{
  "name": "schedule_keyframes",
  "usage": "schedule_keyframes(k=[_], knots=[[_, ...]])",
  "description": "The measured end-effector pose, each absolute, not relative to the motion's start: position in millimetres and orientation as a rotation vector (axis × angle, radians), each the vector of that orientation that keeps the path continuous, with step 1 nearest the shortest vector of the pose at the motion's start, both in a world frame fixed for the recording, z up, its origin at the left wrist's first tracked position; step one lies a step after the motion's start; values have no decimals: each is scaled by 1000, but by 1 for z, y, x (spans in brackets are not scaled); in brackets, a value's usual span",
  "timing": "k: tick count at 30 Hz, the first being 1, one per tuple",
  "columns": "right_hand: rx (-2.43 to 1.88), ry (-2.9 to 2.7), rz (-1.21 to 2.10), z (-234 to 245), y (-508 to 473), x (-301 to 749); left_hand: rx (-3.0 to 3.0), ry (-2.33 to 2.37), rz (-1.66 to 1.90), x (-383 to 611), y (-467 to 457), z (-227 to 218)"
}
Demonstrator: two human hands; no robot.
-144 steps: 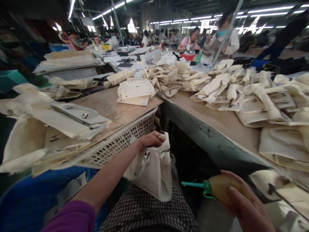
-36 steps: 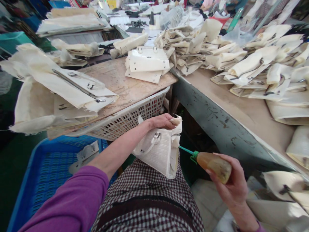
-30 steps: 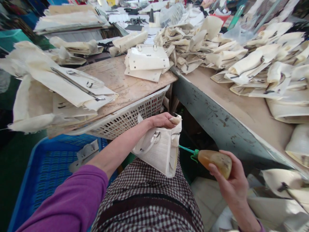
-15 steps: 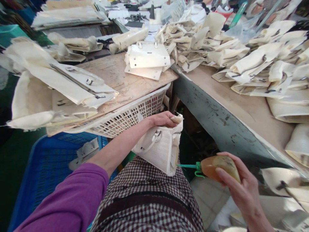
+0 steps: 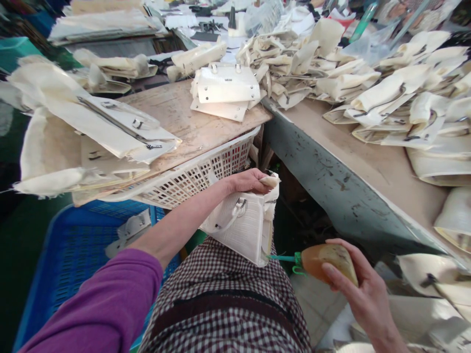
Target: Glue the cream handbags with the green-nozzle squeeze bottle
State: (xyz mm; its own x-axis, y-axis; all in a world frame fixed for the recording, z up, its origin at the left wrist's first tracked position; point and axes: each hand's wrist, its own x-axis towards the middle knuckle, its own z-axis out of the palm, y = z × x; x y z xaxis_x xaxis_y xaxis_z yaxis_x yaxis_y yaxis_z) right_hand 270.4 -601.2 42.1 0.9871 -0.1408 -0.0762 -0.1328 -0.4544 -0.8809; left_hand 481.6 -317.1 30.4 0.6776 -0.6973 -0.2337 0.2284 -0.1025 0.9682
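My left hand (image 5: 250,180) grips the upper edge of a small white handbag (image 5: 245,225), which is tilted above my checked apron. The bag's handle (image 5: 230,218) hangs on its near face, and pale lining bunches at the top. Fingers of my right hand (image 5: 362,279) wrap round a squeeze bottle (image 5: 329,264) with amber contents and a green nozzle (image 5: 285,257). The nozzle points left, its tip at the lower side edge of the bag. Whether any glue-like liquid comes out I cannot tell.
A wooden board (image 5: 169,105) on a white basket (image 5: 191,181) carries part-made bags. At left below stands a blue crate (image 5: 62,255) with white pieces inside. To the right, a table (image 5: 368,142) with a grey side holds heaps of bags. More white pieces (image 5: 423,314) lie at lower right.
My right hand and the bottle have moved slightly left and down, so the nozzle tip is lower along the bag's side edge. My left hand and the bag have hardly moved.
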Motion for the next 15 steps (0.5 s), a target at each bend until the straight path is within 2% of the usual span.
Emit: schedule_keyframes(k=[10,15], knots=[[-1885,431,217,26,-602,257,1572,-499,-769,465,-318,45],[-1775,554,242,18,-599,243,1678,-681,-621,450,-308,60]])
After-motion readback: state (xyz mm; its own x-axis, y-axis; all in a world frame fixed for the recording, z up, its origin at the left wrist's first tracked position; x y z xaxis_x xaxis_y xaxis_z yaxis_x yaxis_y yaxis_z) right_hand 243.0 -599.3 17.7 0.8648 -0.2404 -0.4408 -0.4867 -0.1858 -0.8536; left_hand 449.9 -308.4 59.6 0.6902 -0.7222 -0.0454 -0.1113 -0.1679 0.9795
